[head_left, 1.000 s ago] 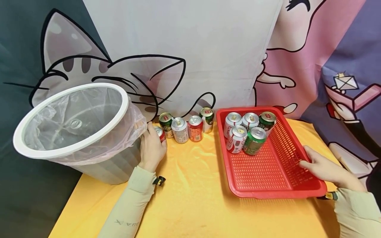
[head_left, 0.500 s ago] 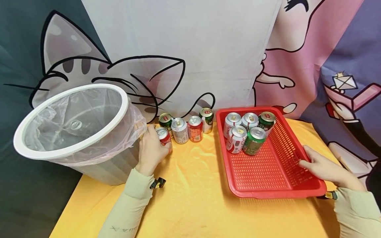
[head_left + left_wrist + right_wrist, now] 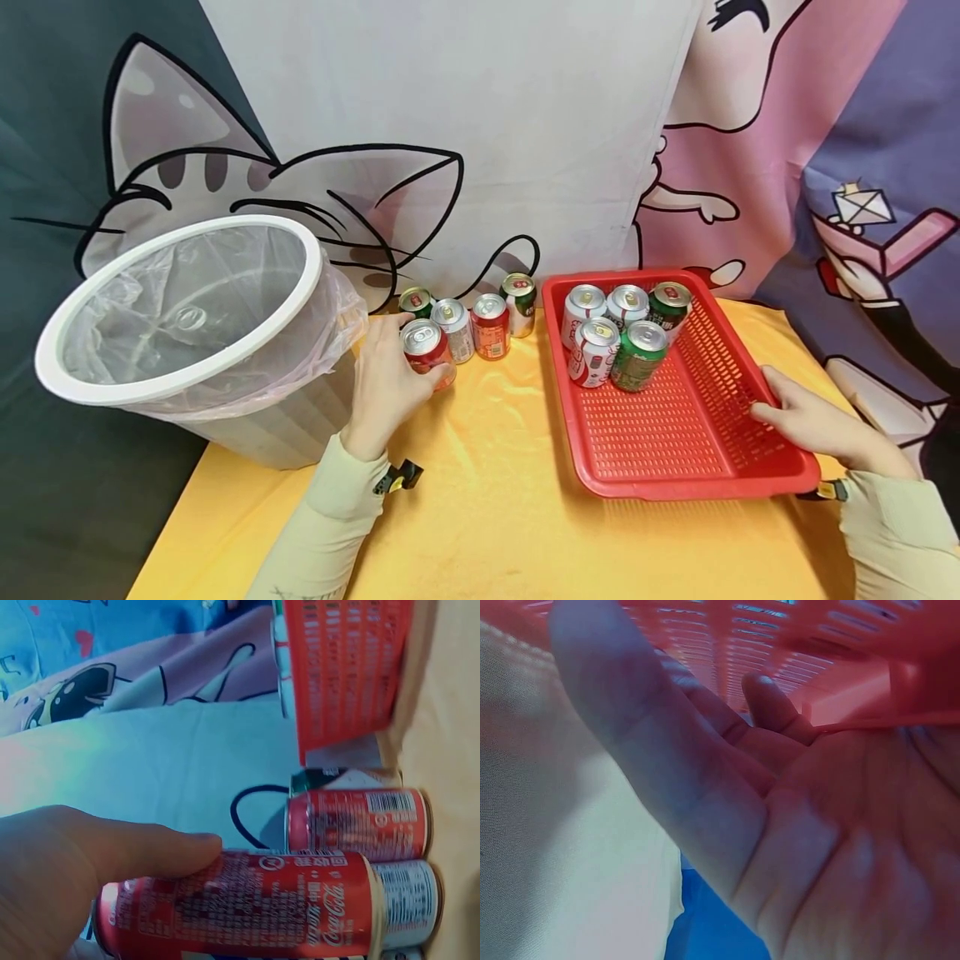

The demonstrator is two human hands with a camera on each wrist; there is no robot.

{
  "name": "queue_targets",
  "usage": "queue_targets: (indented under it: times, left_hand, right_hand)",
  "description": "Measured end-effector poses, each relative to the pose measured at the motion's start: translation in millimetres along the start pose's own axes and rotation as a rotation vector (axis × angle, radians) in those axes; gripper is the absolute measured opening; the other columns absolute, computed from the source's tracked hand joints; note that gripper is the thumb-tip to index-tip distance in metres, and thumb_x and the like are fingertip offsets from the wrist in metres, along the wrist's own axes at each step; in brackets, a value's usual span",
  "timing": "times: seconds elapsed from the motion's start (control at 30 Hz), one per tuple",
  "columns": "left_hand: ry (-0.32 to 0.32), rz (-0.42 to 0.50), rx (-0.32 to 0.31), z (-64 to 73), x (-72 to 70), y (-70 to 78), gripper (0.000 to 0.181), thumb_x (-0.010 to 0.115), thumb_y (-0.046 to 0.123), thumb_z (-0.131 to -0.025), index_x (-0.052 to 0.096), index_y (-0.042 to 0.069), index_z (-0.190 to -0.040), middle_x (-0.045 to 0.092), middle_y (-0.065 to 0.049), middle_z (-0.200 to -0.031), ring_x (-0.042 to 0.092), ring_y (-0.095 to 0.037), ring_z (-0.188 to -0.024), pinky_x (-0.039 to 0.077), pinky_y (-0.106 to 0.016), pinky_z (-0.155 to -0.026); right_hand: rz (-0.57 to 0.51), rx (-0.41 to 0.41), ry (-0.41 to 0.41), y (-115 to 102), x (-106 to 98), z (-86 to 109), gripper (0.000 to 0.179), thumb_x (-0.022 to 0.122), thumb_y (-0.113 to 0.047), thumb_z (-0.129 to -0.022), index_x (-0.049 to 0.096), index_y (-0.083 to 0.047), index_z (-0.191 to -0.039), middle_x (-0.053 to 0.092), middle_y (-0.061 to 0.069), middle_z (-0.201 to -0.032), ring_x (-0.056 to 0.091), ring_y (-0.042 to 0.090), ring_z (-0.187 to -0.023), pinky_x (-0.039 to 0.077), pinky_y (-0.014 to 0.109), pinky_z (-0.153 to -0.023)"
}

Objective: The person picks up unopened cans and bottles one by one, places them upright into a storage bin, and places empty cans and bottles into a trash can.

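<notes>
Picking up a red can (image 3: 430, 357) looks the step in hand: the left hand (image 3: 382, 387) clamps it, right of the bin (image 3: 300, 429) — moving it calls for clearing the silver can (image 3: 458, 328) just beyond — while the right hand (image 3: 821, 425) grips the red basket (image 3: 697, 489).

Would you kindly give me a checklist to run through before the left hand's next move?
1. Left hand grips a cylindrical red metal can: ok.
2. Right hand holds the rectangular red plastic basket: ok.
3. Bare floor left in the basket: ok, on the side nearest the person.
4. Five cylindrical metal cans in the basket stand upright: ok.
5. Gripped can apart from the cylindrical silver metal can: cannot tell, they overlap in view.
6. Gripped can full or drained: cannot tell.
</notes>
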State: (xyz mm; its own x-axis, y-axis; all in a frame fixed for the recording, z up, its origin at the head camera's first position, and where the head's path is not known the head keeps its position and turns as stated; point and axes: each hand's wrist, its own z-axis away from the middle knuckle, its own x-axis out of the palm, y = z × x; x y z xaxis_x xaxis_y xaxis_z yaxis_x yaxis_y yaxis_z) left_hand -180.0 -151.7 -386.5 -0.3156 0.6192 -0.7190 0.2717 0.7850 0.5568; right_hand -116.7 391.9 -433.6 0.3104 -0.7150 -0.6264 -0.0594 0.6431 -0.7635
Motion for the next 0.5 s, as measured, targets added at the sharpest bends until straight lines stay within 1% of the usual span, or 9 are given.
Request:
queue_targets:
  times: [0.1, 0.27, 0.37, 0.43, 0.5]
  left_hand:
    - [0.007, 0.049, 0.027, 0.8, -0.3, 3.7, 0.085, 0.097, 0.029, -0.064, 0.057, 0.003, -0.134, 0.062, -0.016, -0.126, 0.06, -0.037, -0.117, 0.049, -0.054, -0.1]
    - [-0.007, 0.104, 0.063, 2.6, 0.7, 13.8, 0.085, 0.098, 0.027, -0.063, 0.059, 0.004, -0.136, 0.064, -0.015, -0.126, 0.062, -0.035, -0.114, 0.052, -0.052, -0.097]
    - [-0.014, 0.122, 0.117, 1.9, 2.4, 22.4, 0.086, 0.098, 0.026, -0.062, 0.06, 0.002, -0.135, 0.064, -0.014, -0.125, 0.063, -0.034, -0.113, 0.053, -0.05, -0.096]
    - [-0.028, 0.133, 0.156, 0.1, 3.9, 30.1, 0.084, 0.098, 0.026, -0.062, 0.061, 0.002, -0.134, 0.065, -0.012, -0.124, 0.063, -0.031, -0.112, 0.053, -0.049, -0.098]
    - [-0.051, 0.152, 0.182, -1.8, 5.8, 38.9, 0.081, 0.098, 0.026, -0.063, 0.062, 0.002, -0.132, 0.066, -0.011, -0.123, 0.063, -0.029, -0.111, 0.053, -0.048, -0.097]
  right_hand:
    - [0.014, -0.01, 0.008, -0.4, 0.4, -0.4, 0.045, 0.05, 0.002, -0.103, 0.028, 0.014, -0.141, 0.063, 0.019, -0.108, 0.071, 0.01, -0.075, 0.061, 0.032, -0.062]
    - [0.014, -0.004, 0.007, -1.2, 0.2, -0.8, 0.046, 0.049, 0.002, -0.103, 0.027, 0.013, -0.142, 0.063, 0.019, -0.109, 0.071, 0.01, -0.074, 0.061, 0.032, -0.062]
    - [0.015, 0.001, 0.006, -1.3, 0.1, -0.9, 0.047, 0.049, 0.001, -0.103, 0.027, 0.013, -0.143, 0.063, 0.02, -0.11, 0.071, 0.011, -0.074, 0.061, 0.033, -0.062]
    - [0.027, -0.002, 0.011, -1.2, 0.2, -0.7, 0.047, 0.049, 0.001, -0.103, 0.027, 0.013, -0.143, 0.063, 0.019, -0.111, 0.071, 0.009, -0.075, 0.061, 0.032, -0.062]
    - [0.038, -0.005, 0.015, -1.1, 0.2, -0.5, 0.047, 0.05, 0.002, -0.103, 0.028, 0.014, -0.142, 0.062, 0.019, -0.11, 0.07, 0.008, -0.075, 0.061, 0.031, -0.062]
